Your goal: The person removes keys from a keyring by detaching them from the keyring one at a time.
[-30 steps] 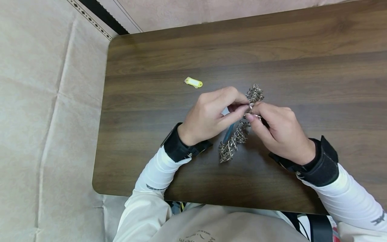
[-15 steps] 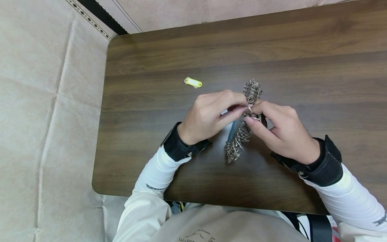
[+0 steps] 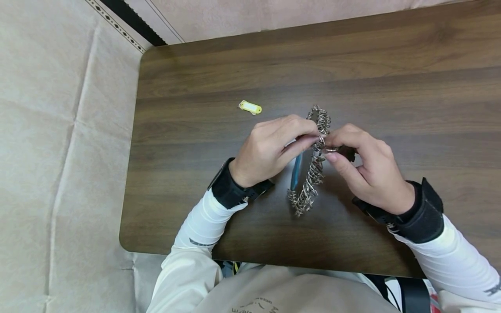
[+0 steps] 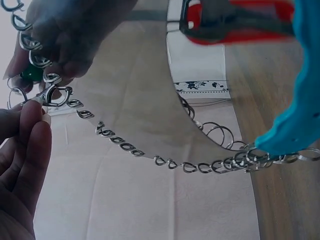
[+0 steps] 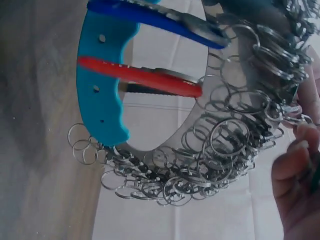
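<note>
A large hoop with a blue plastic handle (image 3: 296,172) and many small metal rings (image 3: 307,195) stands tilted between my hands. My left hand (image 3: 270,145) pinches a small metal clip (image 4: 50,95) on the hoop's side. Just to its right, my right hand (image 3: 365,161) holds a split ring (image 3: 331,150) between thumb and index finger. A dark green piece (image 4: 32,73), mostly hidden by the right fingers, hangs there. Inside the hoop, a red tag (image 5: 140,76) and a blue tag (image 5: 155,17) show edge-on in the right wrist view.
A yellow key tag (image 3: 250,107) lies on the wooden table (image 3: 188,174), to the far left of the hoop. Pale cloth (image 3: 51,152) covers the area beyond the table's left edge. Black bands (image 3: 235,187) wrap both wrists.
The hoop has swung between my hands, showing more of its blue handle. My right hand has shifted slightly right, and more of the dark piece shows. The left hand stays nearly still.
</note>
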Tool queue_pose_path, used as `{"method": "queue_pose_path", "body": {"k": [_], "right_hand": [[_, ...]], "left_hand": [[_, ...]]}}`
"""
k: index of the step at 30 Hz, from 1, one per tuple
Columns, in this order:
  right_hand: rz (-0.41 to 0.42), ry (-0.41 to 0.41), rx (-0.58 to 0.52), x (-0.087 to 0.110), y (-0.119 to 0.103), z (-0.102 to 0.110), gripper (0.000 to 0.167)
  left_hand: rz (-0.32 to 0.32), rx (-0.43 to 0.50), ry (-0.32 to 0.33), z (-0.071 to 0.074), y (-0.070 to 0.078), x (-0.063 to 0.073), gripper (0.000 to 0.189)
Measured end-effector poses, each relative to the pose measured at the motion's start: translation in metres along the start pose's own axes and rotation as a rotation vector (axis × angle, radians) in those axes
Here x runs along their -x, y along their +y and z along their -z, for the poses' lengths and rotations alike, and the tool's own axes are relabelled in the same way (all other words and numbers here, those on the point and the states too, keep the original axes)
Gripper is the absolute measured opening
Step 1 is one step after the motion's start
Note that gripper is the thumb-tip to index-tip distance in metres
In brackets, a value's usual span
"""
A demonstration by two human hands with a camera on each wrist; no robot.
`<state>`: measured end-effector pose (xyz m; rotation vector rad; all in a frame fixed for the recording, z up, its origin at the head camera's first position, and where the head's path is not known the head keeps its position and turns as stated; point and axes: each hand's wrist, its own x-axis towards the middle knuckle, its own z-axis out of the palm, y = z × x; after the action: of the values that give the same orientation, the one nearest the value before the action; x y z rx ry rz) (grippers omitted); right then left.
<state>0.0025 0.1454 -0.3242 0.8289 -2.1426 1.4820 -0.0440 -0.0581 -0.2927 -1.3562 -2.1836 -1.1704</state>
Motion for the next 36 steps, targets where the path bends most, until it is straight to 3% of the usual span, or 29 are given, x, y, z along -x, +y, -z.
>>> {"method": "queue_pose_path", "body": {"k": [6, 14, 25, 36], "right_hand": [[0.041, 0.151, -0.11, 0.0036, 0.0036, -0.0088, 0.044], [0.059, 0.214, -0.178, 0.0039, 0.0034, -0.0112, 0.042], [0.049, 0.239, -0.268, 0.0003, -0.0023, -0.0095, 0.041], [0.046, 0.234, -0.333, -0.0007, -0.0037, -0.0091, 0.04]], "left_hand": [[0.017, 0.018, -0.018, -0.0006, -0.0004, -0.0015, 0.008], [0.012, 0.027, -0.032, -0.0015, -0.0008, -0.002, 0.008], [-0.025, 0.033, -0.093, -0.0019, -0.0003, 0.0, 0.01], [-0.078, 0.067, -0.089, -0.0032, -0.0012, -0.0001, 0.005]]}}
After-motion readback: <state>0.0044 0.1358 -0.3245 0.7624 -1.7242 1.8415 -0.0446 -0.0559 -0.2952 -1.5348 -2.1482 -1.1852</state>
